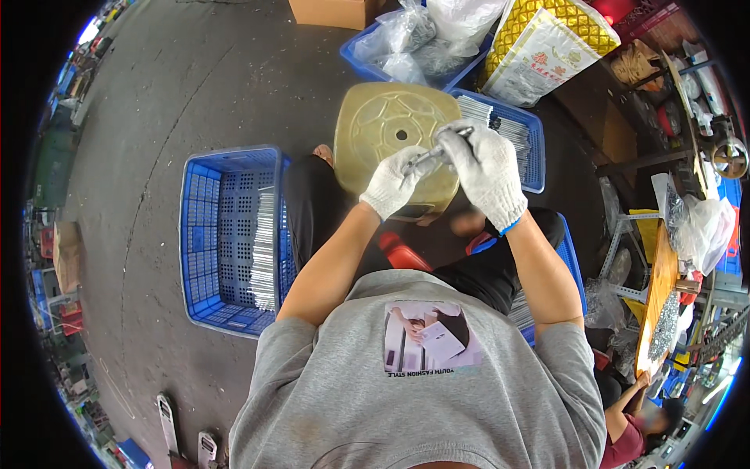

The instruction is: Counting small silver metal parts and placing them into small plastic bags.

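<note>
My left hand (pixel 393 184), in a white knit glove, is closed on a short grey metal piece (pixel 424 161). The gloved right hand (pixel 491 166) grips it from the other side, with its thumb and fingers pinched together. A small shiny end shows above the right fingers; the rest is covered, so its exact kind cannot be told. Both hands are over a yellowish plastic stool (pixel 367 117). To my left, a blue crate (pixel 187 234) holds a row of thin silver rods (pixel 264 250). Beyond my right hand, a blue tray (pixel 539 144) contains more rods (pixel 512 133).
Past the stool stands a blue bin (pixel 351 51) full of plastic bags, beside a yellow and white sack (pixel 539 59). A cardboard box (pixel 332 12) is at the far edge. At right, another person (pixel 625 422) reaches toward a wooden bench (pixel 656 305) with small metal parts.
</note>
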`<state>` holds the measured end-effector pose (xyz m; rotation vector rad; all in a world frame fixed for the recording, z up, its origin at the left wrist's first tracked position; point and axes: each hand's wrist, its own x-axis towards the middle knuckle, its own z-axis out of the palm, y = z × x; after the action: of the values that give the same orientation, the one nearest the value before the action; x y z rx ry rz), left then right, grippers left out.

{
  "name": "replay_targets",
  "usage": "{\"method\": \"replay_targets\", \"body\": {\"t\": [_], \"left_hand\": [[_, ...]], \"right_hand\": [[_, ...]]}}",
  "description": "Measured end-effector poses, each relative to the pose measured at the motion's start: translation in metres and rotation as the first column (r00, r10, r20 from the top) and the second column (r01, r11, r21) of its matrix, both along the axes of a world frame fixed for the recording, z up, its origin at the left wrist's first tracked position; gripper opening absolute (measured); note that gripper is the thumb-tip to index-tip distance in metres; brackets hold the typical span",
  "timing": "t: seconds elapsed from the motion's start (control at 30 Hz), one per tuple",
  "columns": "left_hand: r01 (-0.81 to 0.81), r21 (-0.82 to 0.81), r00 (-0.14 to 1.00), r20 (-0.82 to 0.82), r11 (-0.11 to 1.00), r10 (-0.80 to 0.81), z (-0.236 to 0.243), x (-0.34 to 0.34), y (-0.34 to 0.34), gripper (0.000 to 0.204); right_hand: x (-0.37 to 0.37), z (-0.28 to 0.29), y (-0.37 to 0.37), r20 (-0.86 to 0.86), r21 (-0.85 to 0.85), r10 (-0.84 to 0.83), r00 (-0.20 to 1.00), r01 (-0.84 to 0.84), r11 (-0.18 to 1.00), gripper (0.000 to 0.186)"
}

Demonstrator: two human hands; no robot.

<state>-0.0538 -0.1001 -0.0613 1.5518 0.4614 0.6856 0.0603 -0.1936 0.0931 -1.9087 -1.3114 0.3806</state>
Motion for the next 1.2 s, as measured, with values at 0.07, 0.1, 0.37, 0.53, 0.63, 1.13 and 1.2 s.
{"method": "replay_targets", "body": {"t": [0.07, 0.1, 0.37, 0.53, 0.63, 1.13, 1.2], "left_hand": [[-0.002, 0.038, 1.000, -0.009, 0.999, 0.002, -0.013, 0.000, 0.003, 0.020], [0.000, 0.076, 1.000, -0.015, 0.997, 0.001, -0.021, 0.000, 0.005, 0.020], [0.058, 0.015, 0.998, -0.004, 0.998, -0.058, -0.023, 0.002, 0.008, 0.020], [0.027, 0.139, 0.995, -0.099, 0.990, -0.013, 0.003, -0.007, 0.004, 0.021], [0.001, 0.079, 0.999, 0.045, 0.997, -0.004, -0.006, -0.006, 0.003, 0.021], [0.067, -0.088, 0.988, -0.132, 0.994, -0.078, -0.015, -0.006, 0.008, 0.024], [0.087, -0.031, 0.992, -0.090, 0.996, -0.089, -0.017, -0.005, 0.010, 0.025]], "right_hand": [[-0.004, 0.000, 0.003, 0.131, 0.064, 0.076, 0.989, -0.085, 0.994, 0.016], [-0.007, 0.000, 0.006, 0.266, 0.116, 0.137, 0.954, -0.173, 0.978, 0.015], [-0.003, -0.006, 0.012, 0.418, 0.176, 0.191, 0.888, -0.286, 0.942, 0.015], [-0.002, -0.009, 0.009, 0.290, 0.122, 0.203, 0.935, -0.246, 0.961, 0.015], [-0.004, -0.009, 0.010, 0.366, 0.164, 0.179, 0.913, -0.252, 0.954, 0.015], [0.007, -0.010, 0.017, 0.345, 0.180, 0.281, 0.896, -0.357, 0.917, 0.011], [0.010, -0.009, 0.017, 0.350, 0.190, 0.295, 0.889, -0.376, 0.907, 0.010]]}}
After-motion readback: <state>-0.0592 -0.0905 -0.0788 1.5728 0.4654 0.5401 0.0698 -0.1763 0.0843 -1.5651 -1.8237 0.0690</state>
